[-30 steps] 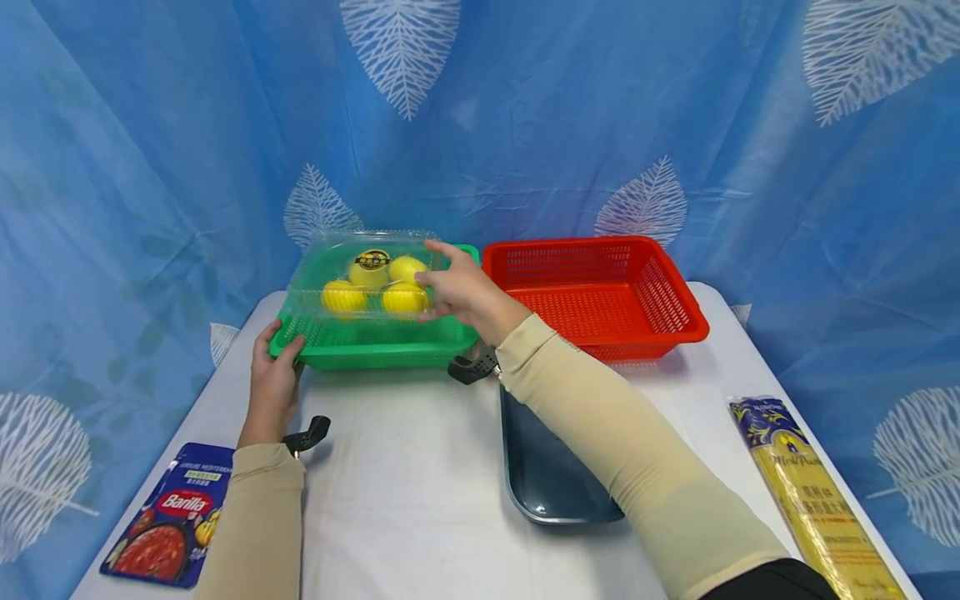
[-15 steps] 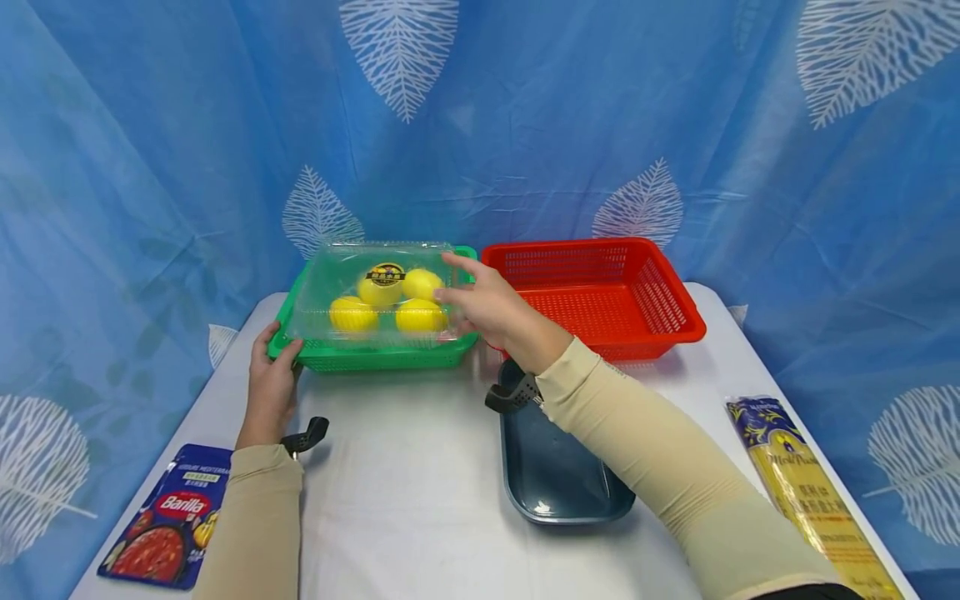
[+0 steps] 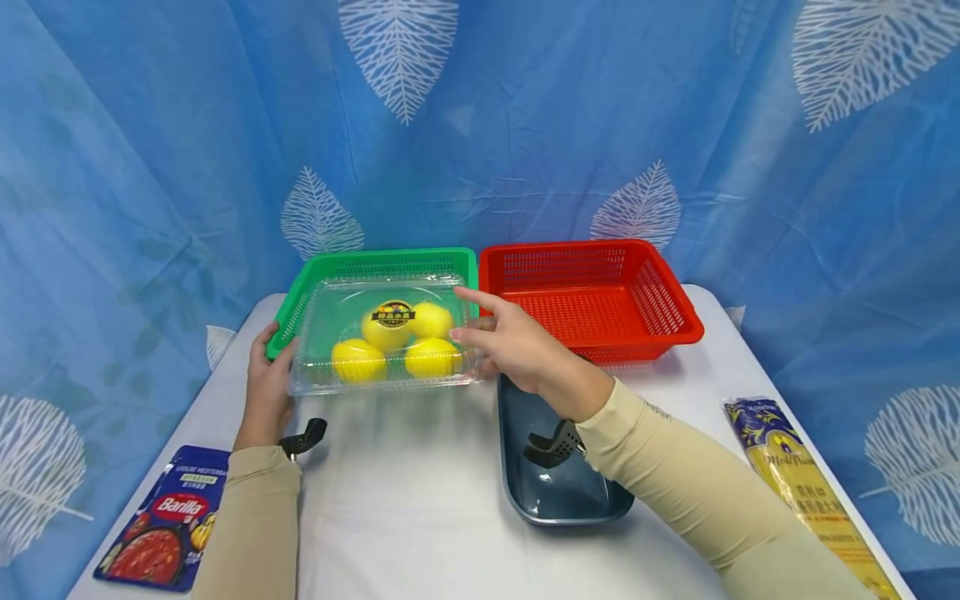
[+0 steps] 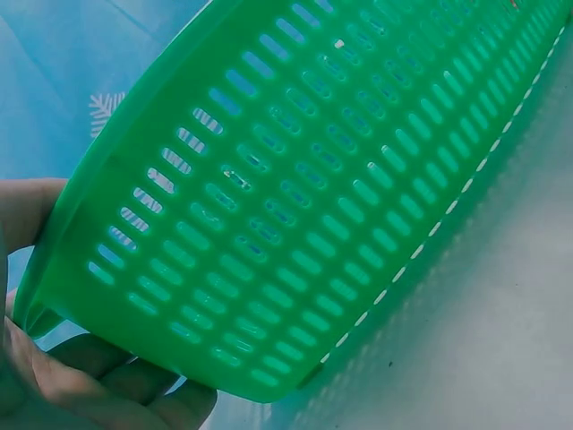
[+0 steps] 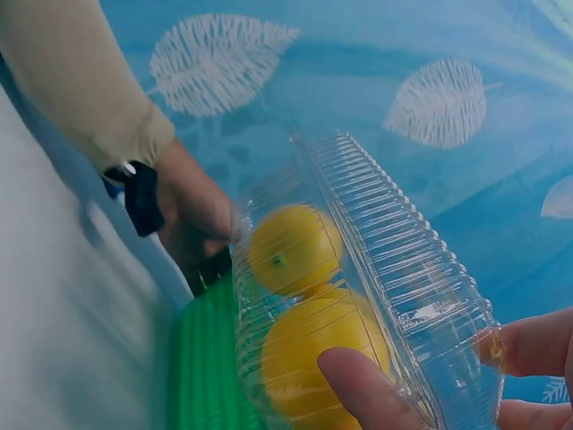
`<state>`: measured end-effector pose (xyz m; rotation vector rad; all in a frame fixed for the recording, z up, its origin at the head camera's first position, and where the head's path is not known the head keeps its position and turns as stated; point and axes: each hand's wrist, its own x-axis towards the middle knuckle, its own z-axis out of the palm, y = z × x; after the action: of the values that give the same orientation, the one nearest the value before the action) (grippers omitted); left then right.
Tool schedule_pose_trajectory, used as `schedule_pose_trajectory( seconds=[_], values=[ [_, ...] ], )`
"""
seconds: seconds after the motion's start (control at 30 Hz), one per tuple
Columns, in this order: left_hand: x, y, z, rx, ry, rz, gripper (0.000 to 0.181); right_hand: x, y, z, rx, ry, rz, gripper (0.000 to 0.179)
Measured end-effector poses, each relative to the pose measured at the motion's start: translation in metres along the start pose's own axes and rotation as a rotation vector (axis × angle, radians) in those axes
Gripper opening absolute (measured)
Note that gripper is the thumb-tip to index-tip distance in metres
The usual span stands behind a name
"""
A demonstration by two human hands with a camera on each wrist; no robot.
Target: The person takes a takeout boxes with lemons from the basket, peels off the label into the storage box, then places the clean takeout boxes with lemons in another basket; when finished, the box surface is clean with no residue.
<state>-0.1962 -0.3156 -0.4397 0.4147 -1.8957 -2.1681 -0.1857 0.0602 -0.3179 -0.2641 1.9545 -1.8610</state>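
Observation:
My right hand (image 3: 528, 346) grips the right end of a clear plastic fruit box (image 3: 341, 302), thumb on one side and fingers on the other in the right wrist view. Several round yellow fruits (image 3: 357, 361) show through its labelled lid. The box is held tilted above the front part of a green basket (image 3: 397, 255), hiding most of the basket's front wall in the head view. At the basket's left front corner, my left hand (image 3: 266, 396) grips the rim. From the left wrist, fingers (image 4: 134, 385) show under the slotted green wall.
Right beside the green basket stands a red basket (image 3: 585, 312). A dark blue tray (image 3: 566, 496) lies in front of it, partly under my right arm. A Barilla sauce pouch (image 3: 165, 529) lies at the left, and a yellow pasta packet (image 3: 798, 475) at the right edge.
My right hand has brought the fruit box toward me and slightly right, from over the back of the green basket to over its front edge. The left hand stays on the rim.

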Motion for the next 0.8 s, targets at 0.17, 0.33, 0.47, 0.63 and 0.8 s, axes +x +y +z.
schedule_pose_trajectory(
  seconds=[0.17,0.33,0.47,0.63,0.8],
  values=[
    [-0.001,0.001,-0.002,0.173,0.022,-0.011,0.071,-0.018,0.007,-0.001,0.013,-0.036,0.011,0.073],
    [0.001,0.001,0.000,0.178,0.025,-0.010,0.070,-0.031,0.017,0.001,0.042,-0.075,0.013,0.074],
    [-0.001,0.001,0.002,0.142,0.012,-0.006,0.070,-0.040,0.025,0.003,0.044,-0.101,0.010,0.074],
    [-0.001,0.002,0.001,0.134,-0.020,0.013,0.073,-0.048,0.036,0.005,0.020,-0.112,0.009,0.073],
    [0.000,0.002,-0.001,0.093,-0.062,0.035,0.075,-0.052,0.047,0.006,-0.010,-0.123,0.023,0.072]
  ],
)
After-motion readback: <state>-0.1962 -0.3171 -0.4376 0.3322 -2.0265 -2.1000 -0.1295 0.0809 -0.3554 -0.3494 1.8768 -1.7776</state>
